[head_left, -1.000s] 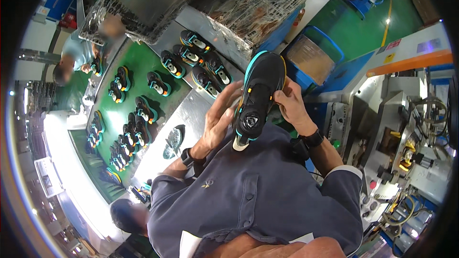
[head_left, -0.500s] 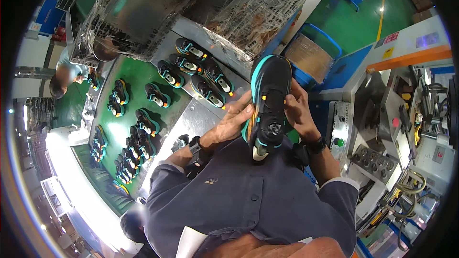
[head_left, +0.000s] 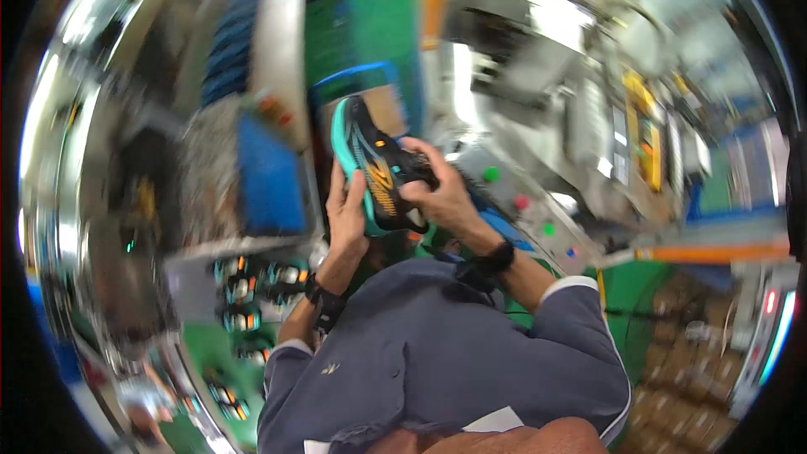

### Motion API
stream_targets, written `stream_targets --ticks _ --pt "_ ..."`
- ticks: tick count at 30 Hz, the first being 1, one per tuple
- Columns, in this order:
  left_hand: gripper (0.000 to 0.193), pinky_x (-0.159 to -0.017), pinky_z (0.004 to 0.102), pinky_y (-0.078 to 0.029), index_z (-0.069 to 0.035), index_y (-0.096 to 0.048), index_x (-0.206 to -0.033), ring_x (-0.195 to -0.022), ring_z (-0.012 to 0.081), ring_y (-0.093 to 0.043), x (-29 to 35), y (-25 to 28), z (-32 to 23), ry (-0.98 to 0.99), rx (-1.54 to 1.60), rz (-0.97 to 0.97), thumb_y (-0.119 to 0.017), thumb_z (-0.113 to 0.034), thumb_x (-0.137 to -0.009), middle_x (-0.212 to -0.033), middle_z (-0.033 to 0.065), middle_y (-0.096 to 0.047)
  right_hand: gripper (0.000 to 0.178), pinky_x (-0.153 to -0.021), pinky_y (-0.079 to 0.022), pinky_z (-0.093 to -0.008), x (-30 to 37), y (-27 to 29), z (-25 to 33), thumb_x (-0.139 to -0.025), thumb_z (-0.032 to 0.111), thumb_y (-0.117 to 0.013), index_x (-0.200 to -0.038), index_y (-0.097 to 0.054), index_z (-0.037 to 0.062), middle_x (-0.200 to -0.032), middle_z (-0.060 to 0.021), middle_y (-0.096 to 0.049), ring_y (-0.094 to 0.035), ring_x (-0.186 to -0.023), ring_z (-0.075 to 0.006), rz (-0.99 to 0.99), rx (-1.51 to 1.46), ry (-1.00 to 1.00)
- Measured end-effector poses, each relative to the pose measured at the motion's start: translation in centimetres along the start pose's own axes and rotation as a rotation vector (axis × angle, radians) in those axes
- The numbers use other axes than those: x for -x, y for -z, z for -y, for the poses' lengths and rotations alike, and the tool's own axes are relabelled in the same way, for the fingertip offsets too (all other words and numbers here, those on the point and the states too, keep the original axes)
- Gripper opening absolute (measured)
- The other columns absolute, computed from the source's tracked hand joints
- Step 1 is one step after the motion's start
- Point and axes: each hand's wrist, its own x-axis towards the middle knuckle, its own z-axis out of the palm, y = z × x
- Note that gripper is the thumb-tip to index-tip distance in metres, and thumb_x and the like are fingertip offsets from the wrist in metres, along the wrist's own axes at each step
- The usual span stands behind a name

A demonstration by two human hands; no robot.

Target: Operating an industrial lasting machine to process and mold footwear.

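Observation:
A black running shoe [head_left: 366, 139] with a turquoise sole and an orange side pattern is tilted in front of my chest, held between both hands. My left hand [head_left: 345, 217] is closed on the sole side, its thumb against the orange pattern. My right hand [head_left: 447, 195] grips the opposite side near the shoe's opening, and its thumb and fingers partly cover the upper there. Dark bands go round both my wrists. What is inside the shoe cannot be made out.
Several similar shoes [head_left: 242, 290] stand on a surface to the left, blurred. Beyond them is a wrapped block with a blue side [head_left: 271, 176]. Cardboard [head_left: 382, 108] rests in a blue frame ahead. On the right is a machine panel with green [head_left: 491, 174] and red buttons; cardboard boxes [head_left: 693, 387] are stacked lower right.
My body has turned to the right, so the shoes and wrapped block now lie further left. The shoe has been rolled to show its patterned side, and both hands still hold it.

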Motion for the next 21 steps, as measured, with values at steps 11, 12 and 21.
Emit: stream_targets --ticks 11,12,21 --pt "0.054 -0.083 0.0297 -0.046 -0.002 -0.045 -0.135 -0.096 0.0162 -0.055 -10.9 -31.9 17.3 0.278 -0.273 0.695 -0.055 -0.036 -0.095 -0.111 0.0061 -0.059 0.045 -0.077 -0.049 -0.0277 9.8 30.0 0.5 -0.071 0.007 -0.075 -0.114 -0.062 0.0041 -0.095 -0.0054 -0.063 -0.058 -0.083 -0.0133 -1.167 0.265 0.106" --pt "0.053 -0.089 0.0321 -0.046 -0.001 -0.048 -0.132 -0.103 0.0202 -0.058 -12.3 -34.5 19.0 0.294 -0.319 0.722 -0.054 -0.038 -0.095 -0.115 0.0104 -0.060 0.044 -0.073 -0.049 -0.0266 10.6 31.4 2.8 -0.072 0.006 -0.074 -0.113 -0.062 0.0034 -0.092 -0.0044 -0.064 -0.058 -0.079 -0.0121 -1.222 0.291 0.041" --pt "0.087 -0.094 0.0434 -0.046 0.010 -0.040 -0.131 -0.116 0.0368 -0.054 -25.4 -50.3 37.1 -0.031 -1.111 0.708 -0.076 -0.043 -0.071 -0.127 0.0308 -0.050 0.045 -0.072 -0.048 -0.0242 14.3 42.6 4.0 -0.069 0.007 -0.072 -0.112 -0.063 0.0008 -0.091 -0.0064 -0.065 -0.059 -0.078 -0.0110 -1.509 0.453 -0.094"
